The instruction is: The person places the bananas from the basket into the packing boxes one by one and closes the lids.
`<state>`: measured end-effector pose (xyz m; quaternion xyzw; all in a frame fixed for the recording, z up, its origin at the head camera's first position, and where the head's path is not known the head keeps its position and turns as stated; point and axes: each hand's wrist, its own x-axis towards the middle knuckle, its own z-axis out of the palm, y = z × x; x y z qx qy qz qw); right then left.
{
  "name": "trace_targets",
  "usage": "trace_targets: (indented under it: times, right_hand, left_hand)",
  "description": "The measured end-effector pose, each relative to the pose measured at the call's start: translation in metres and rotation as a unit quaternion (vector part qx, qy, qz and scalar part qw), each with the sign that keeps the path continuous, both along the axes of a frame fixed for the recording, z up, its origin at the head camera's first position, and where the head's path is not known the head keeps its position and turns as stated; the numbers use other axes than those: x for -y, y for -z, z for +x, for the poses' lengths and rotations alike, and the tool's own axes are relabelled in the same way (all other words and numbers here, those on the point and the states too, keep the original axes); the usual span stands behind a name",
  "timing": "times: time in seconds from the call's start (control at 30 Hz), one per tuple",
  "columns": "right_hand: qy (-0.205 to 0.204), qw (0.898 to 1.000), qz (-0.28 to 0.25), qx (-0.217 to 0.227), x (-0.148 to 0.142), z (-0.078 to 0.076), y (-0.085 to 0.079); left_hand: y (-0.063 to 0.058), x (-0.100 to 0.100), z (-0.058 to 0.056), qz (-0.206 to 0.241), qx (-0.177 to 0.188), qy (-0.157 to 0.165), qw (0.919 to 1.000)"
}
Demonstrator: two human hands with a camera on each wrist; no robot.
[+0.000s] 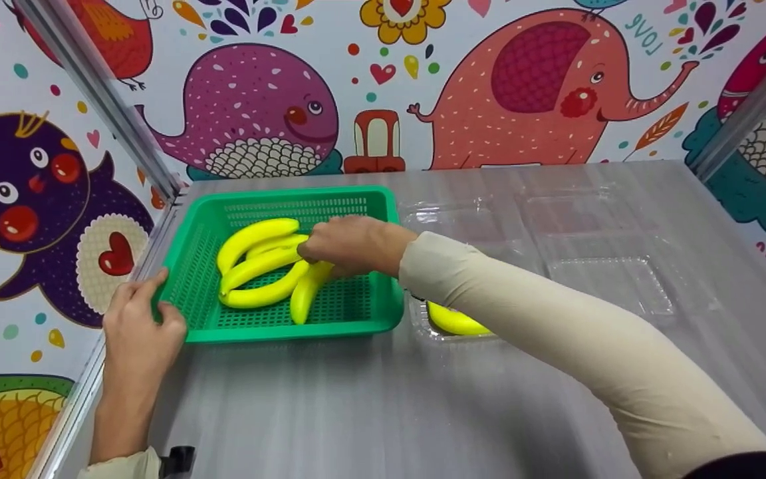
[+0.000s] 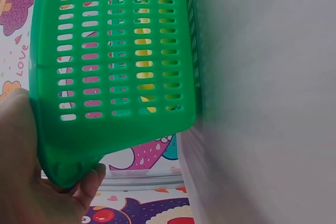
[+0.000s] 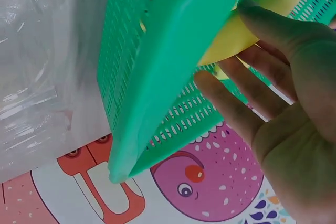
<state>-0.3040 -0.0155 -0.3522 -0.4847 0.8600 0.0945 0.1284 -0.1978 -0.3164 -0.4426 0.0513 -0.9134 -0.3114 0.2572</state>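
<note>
one banana (image 1: 304, 296), in the green basket (image 1: 290, 331): your right hand (image 1: 355, 244), the nearer, pinches its far end; long axis runs from those fingers toward you, slightly left. your left hand (image 1: 143, 326) grips the rim.

Smooth plastic, framed in metal

The basket (image 1: 290, 332) is moulded plastic with a soft sheen. The bananas (image 1: 256, 297) look smooth and plastic-like, lightly glossy. On the right, the containers (image 1: 659, 293) are thin, clear, shiny plastic. The table (image 1: 330, 412) has a smooth, streaky satin finish. Metal posts (image 1: 95, 93) rise left and right, the sleeves (image 1: 556, 313) are matt, creased cloth, and the far wall (image 1: 396, 93) looks smooth
</note>
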Motion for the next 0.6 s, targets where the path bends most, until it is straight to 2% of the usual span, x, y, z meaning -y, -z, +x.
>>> trace_targets:
  times: [0.2, 0.4, 0.6]
  right_hand:
    - [0.011, 0.999, -0.047, 0.012, -0.010, -0.001, -0.010]
    - [0.020, 0.994, -0.108, 0.021, -0.031, -0.005, -0.019]
    - [0.026, 0.984, -0.167, 0.052, -0.050, -0.007, -0.026]
  left_hand:
    - [0.001, 0.001, 0.001, -0.002, -0.022, 0.000, 0.9998]
    - [-0.001, -0.001, 0.001, -0.001, -0.011, 0.001, 0.9999]
    - [-0.002, 0.000, 0.002, 0.000, -0.005, -0.002, 1.0000]
